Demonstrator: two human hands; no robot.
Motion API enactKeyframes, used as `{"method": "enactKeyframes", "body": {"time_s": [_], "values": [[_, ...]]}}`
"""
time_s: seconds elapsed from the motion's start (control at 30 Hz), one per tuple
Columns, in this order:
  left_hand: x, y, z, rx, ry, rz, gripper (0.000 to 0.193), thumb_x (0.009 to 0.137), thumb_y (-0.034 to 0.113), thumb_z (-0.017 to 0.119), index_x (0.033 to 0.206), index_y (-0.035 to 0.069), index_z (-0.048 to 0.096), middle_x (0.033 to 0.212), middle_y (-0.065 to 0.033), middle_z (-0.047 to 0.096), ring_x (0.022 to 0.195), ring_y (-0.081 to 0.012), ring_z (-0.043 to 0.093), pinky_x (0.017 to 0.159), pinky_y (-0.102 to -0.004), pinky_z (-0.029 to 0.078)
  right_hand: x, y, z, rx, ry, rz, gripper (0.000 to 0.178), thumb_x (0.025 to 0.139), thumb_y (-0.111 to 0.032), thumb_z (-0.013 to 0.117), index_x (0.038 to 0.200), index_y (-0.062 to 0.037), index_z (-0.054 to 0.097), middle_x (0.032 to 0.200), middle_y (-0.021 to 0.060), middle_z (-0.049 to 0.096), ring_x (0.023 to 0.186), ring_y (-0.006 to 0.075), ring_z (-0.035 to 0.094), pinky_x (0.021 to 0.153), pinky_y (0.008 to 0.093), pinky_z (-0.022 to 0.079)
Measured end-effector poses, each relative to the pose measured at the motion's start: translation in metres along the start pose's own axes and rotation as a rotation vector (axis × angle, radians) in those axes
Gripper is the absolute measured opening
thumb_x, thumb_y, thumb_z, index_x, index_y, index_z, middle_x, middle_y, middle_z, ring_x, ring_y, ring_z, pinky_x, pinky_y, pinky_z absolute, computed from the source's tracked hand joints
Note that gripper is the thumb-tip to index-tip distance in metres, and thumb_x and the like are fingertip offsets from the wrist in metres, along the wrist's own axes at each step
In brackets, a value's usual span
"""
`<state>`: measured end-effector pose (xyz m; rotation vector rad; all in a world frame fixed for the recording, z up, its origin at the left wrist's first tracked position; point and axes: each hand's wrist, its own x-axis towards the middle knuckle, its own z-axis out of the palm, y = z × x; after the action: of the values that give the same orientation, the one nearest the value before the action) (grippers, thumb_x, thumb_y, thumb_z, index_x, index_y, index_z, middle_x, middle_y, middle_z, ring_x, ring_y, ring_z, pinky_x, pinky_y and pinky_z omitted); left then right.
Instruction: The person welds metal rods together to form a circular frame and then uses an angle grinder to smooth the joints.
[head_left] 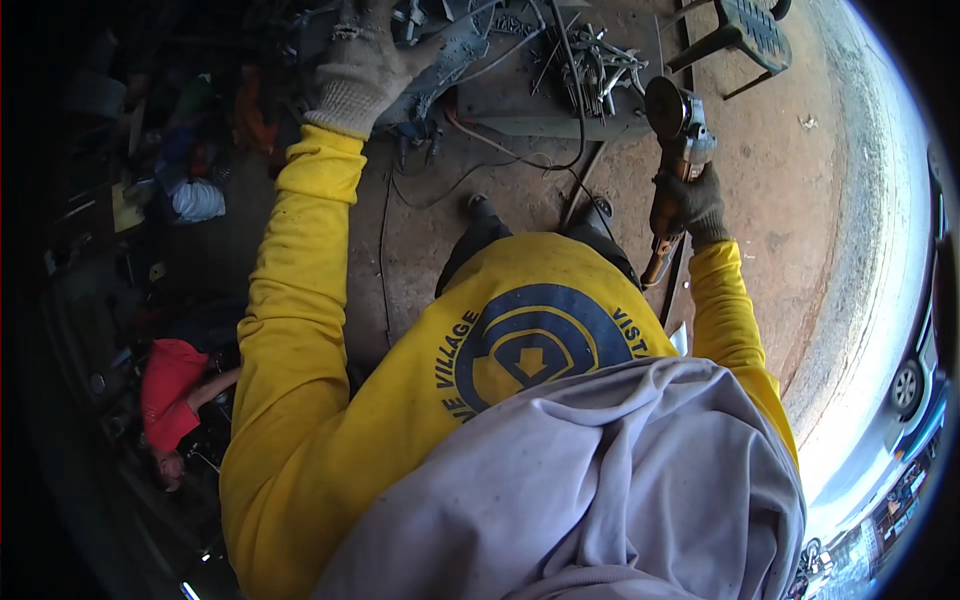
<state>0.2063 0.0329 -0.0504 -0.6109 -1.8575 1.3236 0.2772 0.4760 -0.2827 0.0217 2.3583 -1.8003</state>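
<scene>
My right hand (688, 203), in a dark work glove, is wrapped round the body of an angle grinder (690, 150). The grinder's disc points away from me, close to the right end of the workbench, and its rear handle slants down past my wrist. At the top edge my left hand (365, 62), in a dirty knit glove, reaches onto the bench beside a grey metal fixture (462, 45). Its thumb stretches out to the right, apart from the fingers, whose tips leave the picture. I see nothing held in it.
A pile of metal rods and tools (600, 70) lies on the workbench (500, 95). Cables (470, 175) loop over its front edge onto the floor near my feet. A plastic chair (745, 40) stands at the far right. A person in red (172, 390) is at the left.
</scene>
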Motion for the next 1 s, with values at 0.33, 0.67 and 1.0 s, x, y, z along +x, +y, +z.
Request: {"method": "enactKeyframes", "body": {"time_s": [0.33,0.67,1.0], "values": [[-0.002,-0.045,0.03,-1.156,-0.111,-0.553,0.038,0.093,0.027,0.07,0.129,0.014,0.067,0.127,-0.019,0.067,0.111,-0.0381,0.067,0.091,-0.0413,0.057,-0.024,-0.005,0.002,0.114,0.092,0.232,0.068,0.07,-0.022,0.088,0.128,-0.0019,0.058,0.109,0.0126,0.071,0.095,0.0231,0.069,0.085,0.0375,0.056],[0.014,-0.105,0.052,-1.873,-0.462,-0.688,0.055,0.093,0.024,0.072,0.142,0.008,0.055,0.098,-0.0073,0.067,0.081,-0.015,0.063,0.081,-0.0313,0.054,-0.037,-0.02,0.018,0.059,0.205,0.19,0.076,0.067,-0.02,0.088,0.133,-0.0034,0.054,0.112,0.0125,0.069,0.097,0.0242,0.068,0.088,0.0383,0.056],[-0.007,-0.12,0.062,-1.475,-0.338,-0.342,0.094,0.078,0.015,0.08,0.156,0.001,0.03,0.104,-0.0101,0.057,0.093,-0.0219,0.059,0.087,-0.0367,0.054,-0.039,-0.004,0.02,0.033,0.283,0.167,0.068,0.07,-0.016,0.086,0.13,-0.0027,0.056,0.111,0.011,0.069,0.093,0.0224,0.068,0.082,0.0371,0.058]]}}
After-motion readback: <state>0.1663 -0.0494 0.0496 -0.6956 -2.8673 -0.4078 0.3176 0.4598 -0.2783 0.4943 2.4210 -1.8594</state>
